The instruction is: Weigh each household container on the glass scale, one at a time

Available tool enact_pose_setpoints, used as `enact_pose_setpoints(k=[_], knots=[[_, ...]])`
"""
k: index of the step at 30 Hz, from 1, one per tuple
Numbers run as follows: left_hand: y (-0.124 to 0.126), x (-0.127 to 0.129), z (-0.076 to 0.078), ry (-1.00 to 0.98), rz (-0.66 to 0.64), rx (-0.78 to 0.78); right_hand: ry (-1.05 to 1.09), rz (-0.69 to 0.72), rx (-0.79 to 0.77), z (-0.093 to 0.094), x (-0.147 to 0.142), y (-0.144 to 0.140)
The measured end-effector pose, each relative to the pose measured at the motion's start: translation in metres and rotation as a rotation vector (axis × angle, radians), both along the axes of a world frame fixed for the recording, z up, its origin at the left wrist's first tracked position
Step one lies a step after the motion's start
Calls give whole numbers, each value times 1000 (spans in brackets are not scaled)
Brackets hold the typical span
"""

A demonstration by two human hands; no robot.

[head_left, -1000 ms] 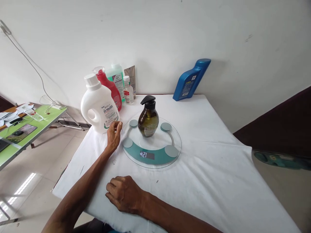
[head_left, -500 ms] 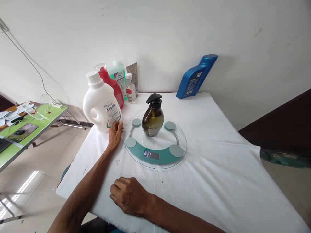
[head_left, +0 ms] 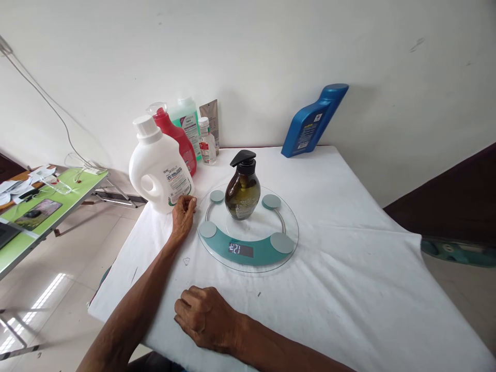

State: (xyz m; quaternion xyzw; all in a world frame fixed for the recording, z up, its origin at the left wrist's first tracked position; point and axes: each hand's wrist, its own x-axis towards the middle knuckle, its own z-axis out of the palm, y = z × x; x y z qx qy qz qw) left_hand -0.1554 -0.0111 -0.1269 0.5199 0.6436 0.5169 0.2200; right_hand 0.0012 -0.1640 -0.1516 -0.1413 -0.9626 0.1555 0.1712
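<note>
My left hand [head_left: 183, 216] rests on the white cloth with its fingers curled in, holding nothing that I can see. It lies at the foot of a white detergent jug [head_left: 159, 165], between the jug and a round glass scale [head_left: 267, 254]; whether it touches the jug I cannot tell. On the scale stands a dark olive pump bottle [head_left: 243, 194] with a black pump head, upright, and the display is lit. Closer to me, my right hand [head_left: 202, 316] lies in a loose fist on the cloth, apart from the scale.
Behind the jug stand a red bottle [head_left: 180, 138], a green-liquid bottle [head_left: 188, 119], a small clear bottle [head_left: 207, 144] and a grey-brown tube [head_left: 211, 116]. A blue bottle [head_left: 310, 124] leans on the wall. A green-topped table [head_left: 83, 181] stands left.
The view has shifted very slightly. Both hands, the scale and the bottles keep their places.
</note>
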Motion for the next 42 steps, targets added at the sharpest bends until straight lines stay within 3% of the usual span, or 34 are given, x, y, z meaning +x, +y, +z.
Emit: enact_pose_setpoints(k=[22, 37, 42], knots=[[-1, 3, 2, 17, -8, -15, -48, 26, -47, 6, 1, 2], [0, 2, 0, 29, -8, -30, 25, -13, -22, -4, 0, -1], [-8, 9, 12, 176, 6, 87, 3, -14, -37, -2, 0, 0]])
